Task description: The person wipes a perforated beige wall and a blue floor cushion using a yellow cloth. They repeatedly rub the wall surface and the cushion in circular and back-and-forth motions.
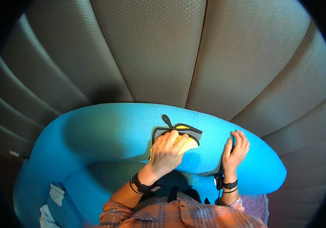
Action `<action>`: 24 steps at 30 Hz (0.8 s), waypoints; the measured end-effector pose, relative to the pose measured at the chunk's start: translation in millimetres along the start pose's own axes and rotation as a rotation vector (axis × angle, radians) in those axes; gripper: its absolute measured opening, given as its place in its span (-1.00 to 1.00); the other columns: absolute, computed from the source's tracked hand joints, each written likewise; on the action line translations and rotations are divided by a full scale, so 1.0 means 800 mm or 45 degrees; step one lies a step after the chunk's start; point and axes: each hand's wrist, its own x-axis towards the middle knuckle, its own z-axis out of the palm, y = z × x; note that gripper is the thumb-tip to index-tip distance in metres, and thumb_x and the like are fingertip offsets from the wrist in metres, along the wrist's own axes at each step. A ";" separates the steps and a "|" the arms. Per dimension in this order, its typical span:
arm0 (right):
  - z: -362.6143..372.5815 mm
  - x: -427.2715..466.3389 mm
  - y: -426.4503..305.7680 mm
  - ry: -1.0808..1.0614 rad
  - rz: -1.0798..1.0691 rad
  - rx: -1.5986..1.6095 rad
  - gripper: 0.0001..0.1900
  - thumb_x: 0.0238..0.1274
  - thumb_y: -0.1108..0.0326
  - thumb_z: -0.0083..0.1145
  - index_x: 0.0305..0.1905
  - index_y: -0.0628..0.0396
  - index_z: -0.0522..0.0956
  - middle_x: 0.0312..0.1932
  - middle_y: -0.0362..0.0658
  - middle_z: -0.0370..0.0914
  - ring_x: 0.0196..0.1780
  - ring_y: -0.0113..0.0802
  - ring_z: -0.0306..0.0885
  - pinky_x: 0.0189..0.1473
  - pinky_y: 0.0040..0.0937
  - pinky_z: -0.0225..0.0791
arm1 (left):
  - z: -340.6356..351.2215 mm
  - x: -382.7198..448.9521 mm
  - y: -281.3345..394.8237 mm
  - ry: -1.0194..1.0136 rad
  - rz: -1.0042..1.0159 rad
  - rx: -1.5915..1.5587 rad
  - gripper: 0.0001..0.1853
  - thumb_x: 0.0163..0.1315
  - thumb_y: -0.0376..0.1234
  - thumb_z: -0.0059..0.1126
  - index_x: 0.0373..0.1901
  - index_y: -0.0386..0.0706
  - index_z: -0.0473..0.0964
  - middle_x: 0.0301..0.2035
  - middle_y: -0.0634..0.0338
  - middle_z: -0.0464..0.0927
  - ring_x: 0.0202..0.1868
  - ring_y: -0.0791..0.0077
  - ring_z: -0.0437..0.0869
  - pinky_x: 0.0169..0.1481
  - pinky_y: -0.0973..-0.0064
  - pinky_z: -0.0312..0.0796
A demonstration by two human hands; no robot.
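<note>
My left hand (167, 152) is curled over a yellow-and-grey microfibre cloth (190, 144) with black edging and pinches its folds. The cloth lies on the rounded blue fabric backrest (140, 119) of a curved sofa. From its far edge a black hanging loop (167, 120) sticks out towards the wall. To the right, my right hand (235, 149) rests on the same backrest, thumb apart from the fingers, with nothing seen in it. My palm and fingertips on the cloth are partly hidden.
Grey-brown padded wall panels (157, 51) with vertical seams rise directly behind the backrest. Below it lies the blue sofa seat (83, 185). Pale cloth pieces (57, 194) lie at lower left. A purple textured surface (253, 206) shows at lower right.
</note>
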 end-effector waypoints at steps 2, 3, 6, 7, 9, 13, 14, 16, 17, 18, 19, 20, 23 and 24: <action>0.004 -0.002 0.004 0.028 0.048 -0.091 -0.72 0.54 0.25 0.17 0.20 0.05 0.66 0.32 -0.03 0.57 0.39 -0.01 0.45 0.41 0.00 0.27 | 0.000 -0.011 -0.012 -0.148 0.030 -0.027 -0.65 0.27 -0.42 0.36 0.10 -0.22 0.65 -0.27 0.14 0.45 -0.28 0.29 0.60 -0.26 0.30 0.42; 0.005 -0.002 0.001 0.042 0.067 -0.136 -0.71 0.54 0.24 0.16 0.20 0.05 0.66 0.33 -0.03 0.57 0.40 -0.01 0.44 0.42 0.00 0.26 | 0.004 -0.021 -0.019 -0.194 0.089 0.050 -0.65 0.26 -0.35 0.48 0.05 -0.22 0.66 -0.25 0.18 0.44 -0.25 0.34 0.59 -0.23 0.36 0.42; 0.006 -0.004 -0.002 0.044 0.153 -0.215 -0.68 0.55 0.22 0.11 0.24 0.04 0.65 0.34 -0.03 0.56 0.43 -0.02 0.42 0.46 0.01 0.23 | 0.002 -0.029 -0.029 -0.053 0.217 -0.059 -0.56 0.20 -0.33 0.48 0.13 -0.18 0.69 -0.20 0.16 0.44 -0.15 0.30 0.57 -0.05 0.29 0.37; 0.007 -0.003 -0.004 0.052 0.154 -0.212 -0.67 0.55 0.21 0.11 0.24 0.03 0.65 0.34 -0.04 0.56 0.43 -0.01 0.42 0.47 0.01 0.22 | 0.004 -0.030 -0.031 -0.058 0.211 -0.148 -0.53 0.17 -0.34 0.47 0.16 -0.18 0.70 -0.20 0.15 0.45 -0.16 0.27 0.57 0.02 0.25 0.34; 0.007 -0.002 -0.003 0.066 0.143 -0.216 -0.67 0.54 0.20 0.10 0.25 0.02 0.65 0.34 -0.04 0.56 0.43 -0.02 0.43 0.48 -0.01 0.22 | -0.013 -0.015 -0.035 -0.214 0.226 -0.199 -0.60 0.20 -0.38 0.37 0.11 -0.19 0.62 -0.25 0.10 0.44 -0.21 0.29 0.60 -0.12 0.27 0.44; 0.006 -0.002 -0.004 0.092 0.230 -0.233 -0.67 0.53 0.17 0.12 0.25 -0.06 0.66 0.33 -0.07 0.57 0.42 -0.04 0.44 0.47 -0.02 0.23 | -0.018 -0.006 -0.044 -0.185 0.318 -0.305 -0.55 0.17 -0.34 0.45 0.10 -0.27 0.63 -0.20 0.04 0.47 -0.26 0.16 0.61 -0.22 0.19 0.47; 0.008 -0.003 -0.004 0.108 0.259 -0.242 -0.67 0.53 0.16 0.13 0.24 -0.06 0.67 0.32 -0.07 0.57 0.41 -0.04 0.45 0.46 -0.03 0.23 | -0.021 -0.003 -0.045 -0.215 0.310 -0.331 -0.54 0.17 -0.33 0.45 0.11 -0.28 0.62 -0.19 0.02 0.47 -0.26 0.15 0.62 -0.21 0.18 0.48; 0.010 -0.009 -0.001 0.145 0.278 -0.301 -0.67 0.53 0.16 0.13 0.24 -0.06 0.67 0.31 -0.08 0.57 0.39 -0.05 0.46 0.44 -0.04 0.24 | -0.025 0.004 -0.043 -0.282 0.308 -0.383 -0.52 0.18 -0.33 0.45 0.14 -0.28 0.60 -0.19 0.00 0.48 -0.26 0.11 0.64 -0.20 0.18 0.51; 0.013 -0.008 -0.002 0.159 0.286 -0.299 -0.68 0.52 0.16 0.13 0.23 -0.05 0.67 0.30 -0.08 0.58 0.39 -0.05 0.46 0.43 -0.03 0.25 | -0.028 0.006 -0.045 -0.391 0.275 -0.376 -0.52 0.23 -0.32 0.43 0.16 -0.27 0.57 -0.16 -0.07 0.50 -0.22 0.03 0.68 -0.16 0.13 0.54; 0.018 -0.007 -0.005 0.170 0.301 -0.293 -0.68 0.52 0.17 0.14 0.22 -0.05 0.67 0.30 -0.08 0.59 0.38 -0.04 0.46 0.42 -0.03 0.26 | -0.026 0.008 -0.044 -0.444 0.217 -0.434 -0.56 0.27 -0.33 0.43 0.15 -0.24 0.57 -0.12 -0.10 0.53 -0.15 -0.04 0.72 -0.10 0.09 0.57; 0.020 -0.005 -0.006 0.192 0.320 -0.309 -0.69 0.51 0.17 0.14 0.21 -0.06 0.68 0.29 -0.09 0.60 0.38 -0.04 0.47 0.42 -0.02 0.26 | -0.027 0.018 -0.047 -0.490 0.189 -0.645 -0.58 0.29 -0.33 0.44 0.15 -0.22 0.57 -0.11 -0.10 0.55 -0.15 -0.06 0.72 -0.08 0.07 0.57; 0.019 -0.001 -0.005 0.211 0.334 -0.335 -0.69 0.50 0.18 0.14 0.20 -0.06 0.68 0.28 -0.10 0.60 0.37 -0.04 0.47 0.41 -0.02 0.27 | -0.028 0.032 -0.049 -0.537 0.154 -0.863 -0.59 0.30 -0.33 0.44 0.15 -0.21 0.57 -0.11 -0.09 0.57 -0.14 -0.08 0.73 -0.05 0.05 0.58; 0.011 -0.011 0.000 0.298 0.532 -0.320 -0.69 0.50 0.12 0.19 0.21 -0.10 0.68 0.28 -0.14 0.60 0.37 -0.05 0.43 0.43 -0.01 0.25 | -0.009 0.073 -0.032 -0.673 0.036 -1.236 -0.67 0.42 -0.30 0.41 0.11 -0.22 0.56 -0.10 0.06 0.68 -0.08 0.24 0.75 0.04 0.31 0.58; 0.009 -0.021 -0.007 0.342 0.615 -0.298 -0.68 0.51 0.09 0.20 0.22 -0.11 0.67 0.27 -0.14 0.59 0.37 -0.05 0.42 0.43 -0.01 0.24 | 0.001 0.083 -0.029 -0.790 -0.017 -1.348 -0.70 0.47 -0.29 0.38 0.10 -0.22 0.56 -0.11 0.14 0.69 -0.08 0.39 0.74 0.04 0.38 0.57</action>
